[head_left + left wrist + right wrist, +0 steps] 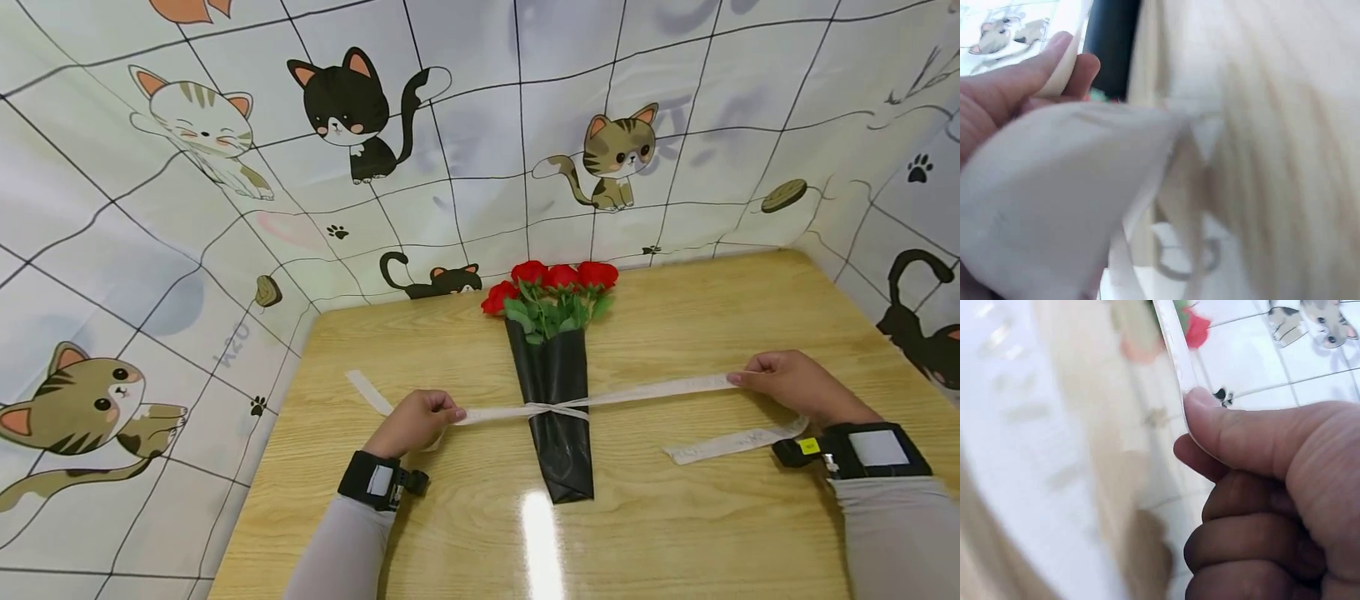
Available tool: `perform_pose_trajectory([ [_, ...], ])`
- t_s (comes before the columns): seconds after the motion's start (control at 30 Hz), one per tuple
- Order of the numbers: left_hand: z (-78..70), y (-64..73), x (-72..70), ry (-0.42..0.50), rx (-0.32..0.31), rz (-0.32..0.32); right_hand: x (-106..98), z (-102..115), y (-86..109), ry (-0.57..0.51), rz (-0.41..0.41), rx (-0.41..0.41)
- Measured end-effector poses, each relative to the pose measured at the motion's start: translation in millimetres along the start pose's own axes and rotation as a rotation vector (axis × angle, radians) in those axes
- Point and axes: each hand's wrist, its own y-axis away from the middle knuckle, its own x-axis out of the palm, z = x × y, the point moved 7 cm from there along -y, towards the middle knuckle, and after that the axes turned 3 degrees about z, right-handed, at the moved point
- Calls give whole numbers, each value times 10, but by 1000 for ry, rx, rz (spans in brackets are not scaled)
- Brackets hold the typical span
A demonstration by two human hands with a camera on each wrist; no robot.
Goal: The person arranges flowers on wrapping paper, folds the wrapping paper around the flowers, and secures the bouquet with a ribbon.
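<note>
A bouquet of several red roses (pixel 561 277) with green leaves lies on the table in black wrapping paper (pixel 558 450). Around the middle of the wrapping runs a white ribbon (pixel 660 389), crossed over itself at the front. My left hand (pixel 416 422) pinches one side of the ribbon between thumb and forefinger, left of the bouquet. On the other side my right hand (pixel 798 383) pinches the ribbon, stretched nearly straight between both hands. Loose tails hang past each hand; the right tail (pixel 738 444) lies on the wood. In the right wrist view the thumb (pixel 1235 434) presses the ribbon against the forefinger.
The wooden table (pixel 450 350) reaches back to a wall cloth (pixel 480 125) printed with cats and grid lines, which also hangs at the left and right. A bright light reflection falls on the table below the bouquet. Each wrist bears a black strap with a camera.
</note>
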Motion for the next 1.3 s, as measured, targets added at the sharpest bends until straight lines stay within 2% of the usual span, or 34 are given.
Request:
perform_pose_trajectory([
  [0.13, 88, 45, -12, 0, -2, -20, -15, -95, 20, 84, -24, 12],
  [0.3, 222, 135, -60, 13, -30, -39, -100, -252, 92, 117, -71, 62],
  [0.43, 286, 185, -73, 25, -43, -22, -173, -355, 167, 136, -118, 101],
  [0.6, 291, 189, -76, 34, -36, 4, -228, -424, 229, 135, -204, 160],
  [0.7, 299, 188, -90, 21, -41, 9, -235, -455, 232, 117, -227, 192],
  [1.1, 253, 178, -136, -50, -25, -4, -307, -453, 212, 126, -239, 182],
  [1.3, 211, 143, -95, -89, -24, -6, -296, -487, 226, 79, -253, 218],
])
